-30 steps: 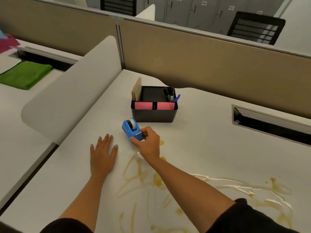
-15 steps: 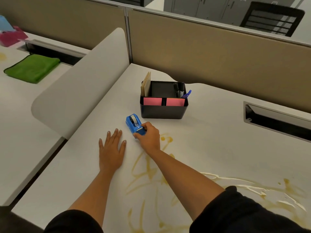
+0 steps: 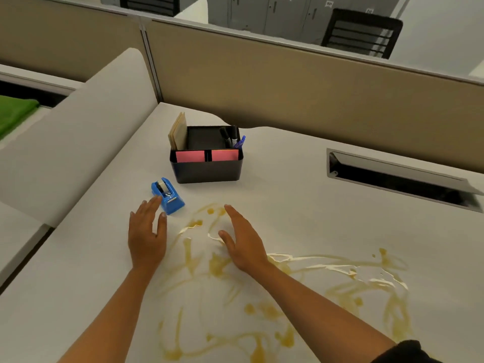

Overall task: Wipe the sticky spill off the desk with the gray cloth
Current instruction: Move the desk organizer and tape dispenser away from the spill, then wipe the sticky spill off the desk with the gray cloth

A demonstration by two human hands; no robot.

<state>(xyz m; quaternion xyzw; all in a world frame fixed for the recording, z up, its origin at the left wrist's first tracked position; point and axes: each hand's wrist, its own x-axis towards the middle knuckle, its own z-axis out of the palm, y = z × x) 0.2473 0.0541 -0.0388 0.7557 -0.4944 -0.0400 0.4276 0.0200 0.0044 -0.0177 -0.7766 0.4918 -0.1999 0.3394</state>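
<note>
Far left, a green cloth (image 3: 14, 113) can be seen on the neighbouring desk, cut off by the frame edge and walled off by a pale rounded divider (image 3: 78, 142). No gray cloth can be spotted anywhere in view, so where it is can't be told.

On the white desk (image 3: 301, 195), the left hand (image 3: 146, 237) is laid palm-down with the fingers spread flat, nothing gripped. Its fingertips are pretty much touching the near-left side of a blue tape dispenser (image 3: 167, 195), which is sat upright just in front of a black desk organizer (image 3: 207, 166). The organizer is stuffed with tan envelopes on its left side, pink sticky notes along the front, and a few markers and a blue pen in the back right.

The right hand (image 3: 242, 243) is held open too, fingers loosely together and thumb out, nothing pinched, and it's positioned right over the top end of the sticky spill (image 3: 235, 305). Whether it is touching the desk can't be made out. The spill is smeared in yellow-brown streaks from near the tape dispenser across the front of the desk to the right, with glossy wet patches out toward the right side.

Further right, a long cable slot (image 3: 398, 176) is set into the desktop below the tan partition (image 3: 288, 82).
</note>
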